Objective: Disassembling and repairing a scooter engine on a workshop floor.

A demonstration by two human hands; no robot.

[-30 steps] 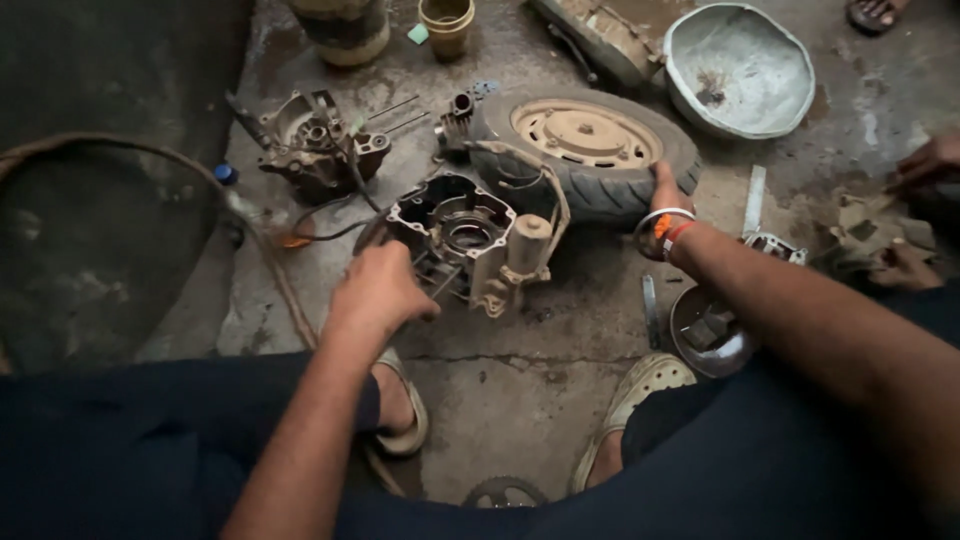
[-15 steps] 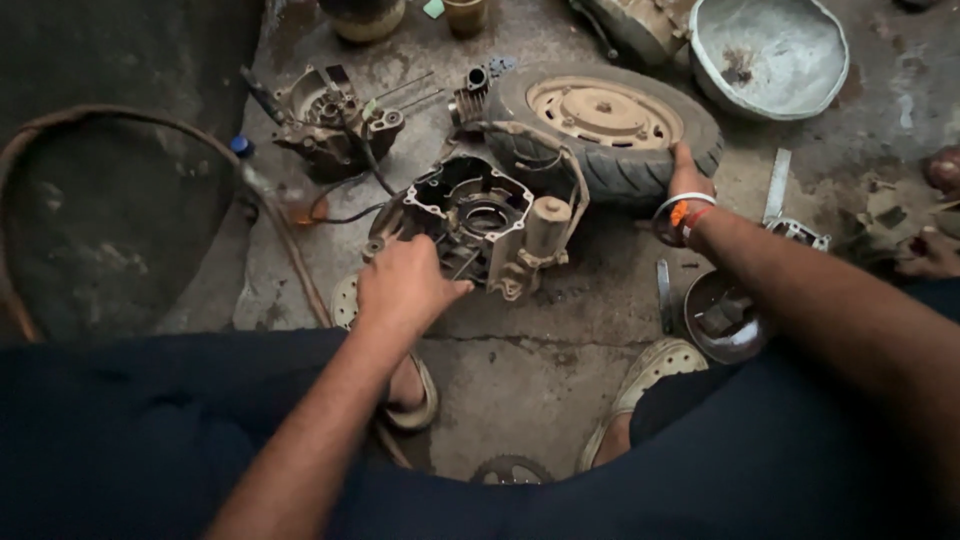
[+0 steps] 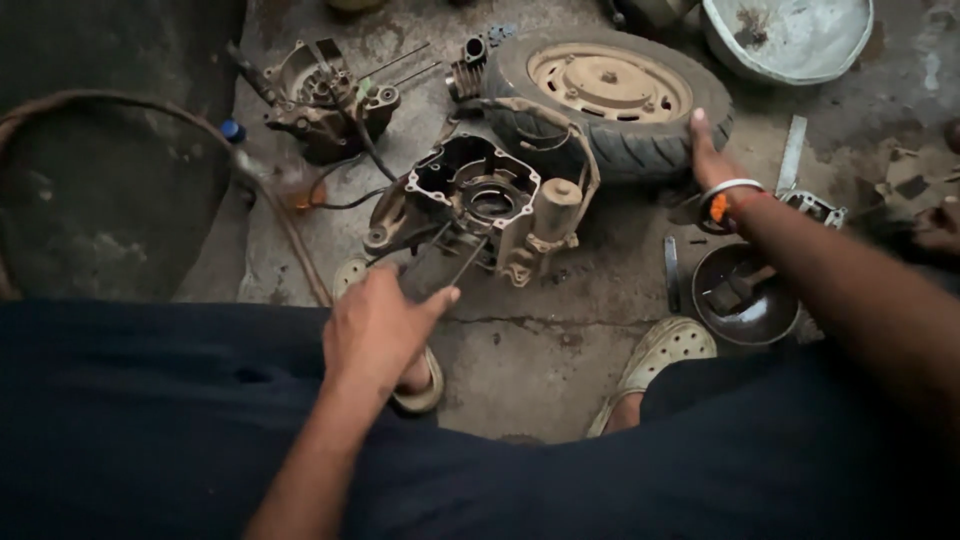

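View from above a person crouched on a stained, cracked concrete floor (image 3: 540, 370), dark clothing filling the bottom of the view. Two pale sandals (image 3: 655, 352) peek out beside the knees. The left hand (image 3: 378, 335) has its grip closed around a dark tool (image 3: 440, 268), whose tip reaches into an open engine casing (image 3: 480, 200) lying on the floor just ahead. The right hand (image 3: 712, 160), wearing a metal bangle and orange thread at the wrist, rests flat with fingers spread against the tread of a small wheel (image 3: 610, 95), which lies on its side touching the casing. Near the right forearm sits a dark round bowl (image 3: 745, 295) holding a small brush or part, hard to make out. Farther left lies a second engine part (image 3: 320, 95) with rods sticking out. A brown hose (image 3: 120, 105) curves along a dark mat at left. A pale basin (image 3: 790, 35) is cut off at the top edge. Bare floor opens between the knees.
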